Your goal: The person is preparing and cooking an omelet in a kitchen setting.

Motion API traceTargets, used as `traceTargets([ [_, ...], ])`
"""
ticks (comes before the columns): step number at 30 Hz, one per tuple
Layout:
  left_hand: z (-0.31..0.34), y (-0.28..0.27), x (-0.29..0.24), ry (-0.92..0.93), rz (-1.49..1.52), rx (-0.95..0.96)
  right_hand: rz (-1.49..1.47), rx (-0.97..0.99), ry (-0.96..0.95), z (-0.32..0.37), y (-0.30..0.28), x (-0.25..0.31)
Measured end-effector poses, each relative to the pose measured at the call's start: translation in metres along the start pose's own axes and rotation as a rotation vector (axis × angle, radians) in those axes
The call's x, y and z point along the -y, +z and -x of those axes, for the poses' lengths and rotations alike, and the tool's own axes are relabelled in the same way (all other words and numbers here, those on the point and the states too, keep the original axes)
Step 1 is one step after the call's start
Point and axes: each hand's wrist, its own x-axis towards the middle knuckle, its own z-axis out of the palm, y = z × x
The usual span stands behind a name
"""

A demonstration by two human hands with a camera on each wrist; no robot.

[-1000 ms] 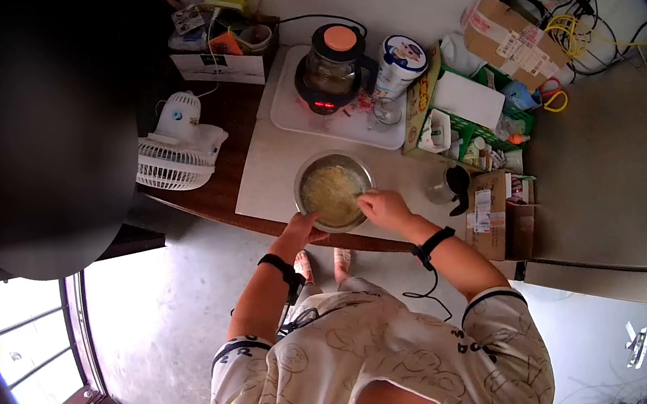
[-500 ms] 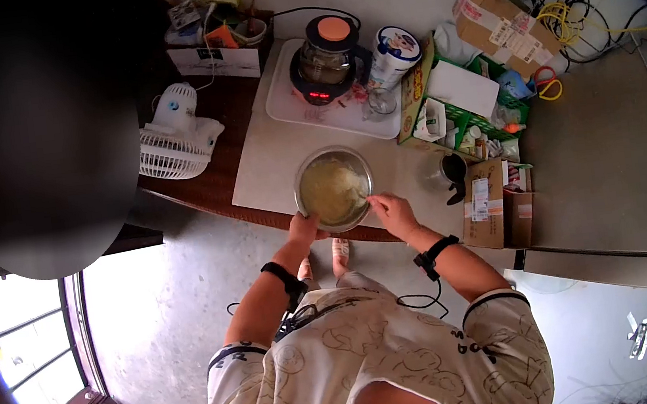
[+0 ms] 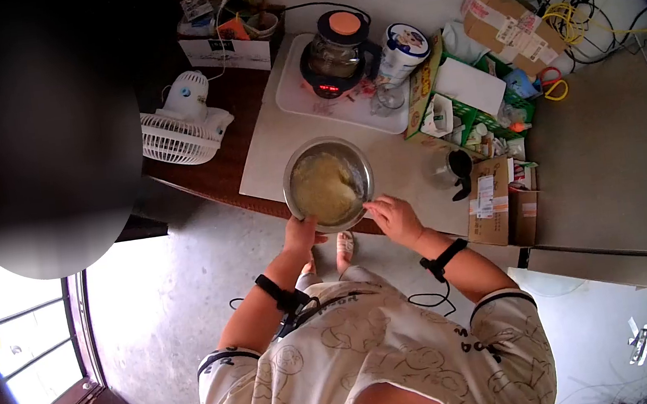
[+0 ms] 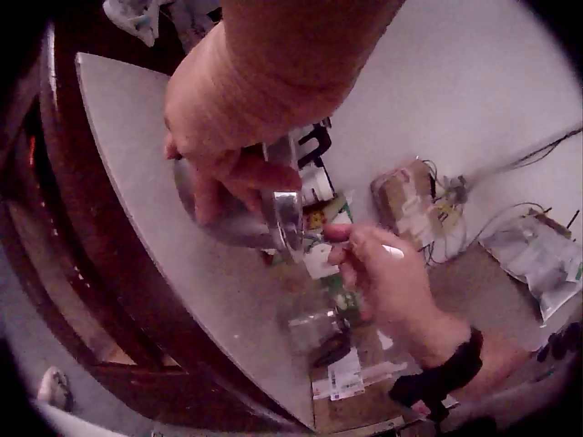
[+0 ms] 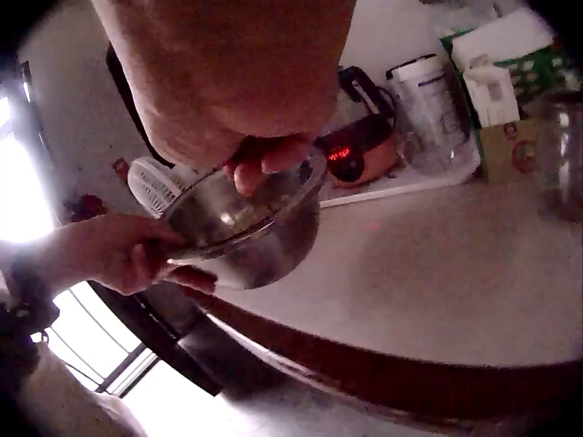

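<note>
A steel mixing bowl [image 3: 368, 166] with a pale yellow, wet mixture [image 3: 323, 187] inside is at the table's front edge. My left hand [image 3: 300, 233] grips its near-left rim, thumb near the lip and fingers beneath the side, as the right wrist view shows. At the near-right rim, my right hand [image 3: 394, 218] pinches a slim utensil, whose shiny rounded handle end [image 4: 393, 252] sticks out of the fist in the left wrist view. The utensil's other end is hidden in the bowl. In the right wrist view, the right fingertips [image 5: 244, 177] hang over the bowl's opening.
Behind the bowl, a white tray [image 3: 292, 102] bears a lit electric kettle [image 3: 338, 53], a white tub [image 3: 404, 51] and a glass cup. To the right stand a glass jug [image 3: 447, 168], a green crate [image 3: 468, 123] and cardboard boxes [image 3: 491, 203]. A white fan [image 3: 185, 126] is at left.
The right hand has drawn from over the mixture to the bowl's near-right rim. The bowl has shifted slightly, and the mixture has spread differently. The left hand keeps its hold.
</note>
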Motion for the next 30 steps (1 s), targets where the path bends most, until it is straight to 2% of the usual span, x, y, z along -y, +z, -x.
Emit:
traceTargets([
  [1,0.004,-0.001,-0.002,0.069,0.034,-0.015,-0.001,-0.001,0.0,0.003,0.004,0.007],
  [4,0.002,-0.01,0.004,0.022,0.069,-0.005,-0.354,-0.062,0.175,0.006,0.022,0.026],
  [5,0.001,-0.012,0.006,0.025,0.07,-0.008,-0.355,-0.061,0.171,0.003,0.026,0.03],
  [7,0.004,-0.015,0.007,0.048,0.168,0.005,-0.595,-0.039,0.357,-0.002,0.027,0.04],
  [11,0.009,-0.024,0.001,0.021,0.145,0.053,-0.613,0.006,0.472,-0.005,0.014,0.032],
  [13,0.014,-0.019,-0.001,0.079,0.188,-0.064,-0.537,-0.031,0.431,-0.009,0.007,0.028],
  [14,0.016,-0.019,-0.002,0.078,0.191,-0.059,-0.417,-0.092,0.329,-0.009,0.011,0.018],
  [15,0.017,-0.019,-0.003,0.085,0.16,-0.04,-0.412,-0.091,0.329,-0.012,0.008,0.014],
  [17,0.018,-0.019,-0.004,0.094,0.133,-0.021,-0.13,-0.138,0.117,-0.022,0.002,0.005],
  [18,0.018,-0.019,-0.004,0.07,0.128,-0.014,-0.115,-0.161,0.074,-0.028,-0.003,0.006],
  [22,0.022,-0.016,-0.004,0.025,0.116,-0.004,0.081,-0.015,-0.04,-0.045,-0.02,0.013],
  [24,0.023,-0.016,-0.006,0.02,0.105,-0.012,0.319,0.015,-0.305,-0.051,-0.02,0.014],
  [28,0.022,-0.02,-0.007,0.022,0.073,-0.036,0.327,0.051,-0.295,-0.043,-0.026,0.024],
  [30,0.02,-0.02,-0.005,0.059,0.119,-0.047,0.151,0.063,-0.144,-0.029,-0.022,0.029],
])
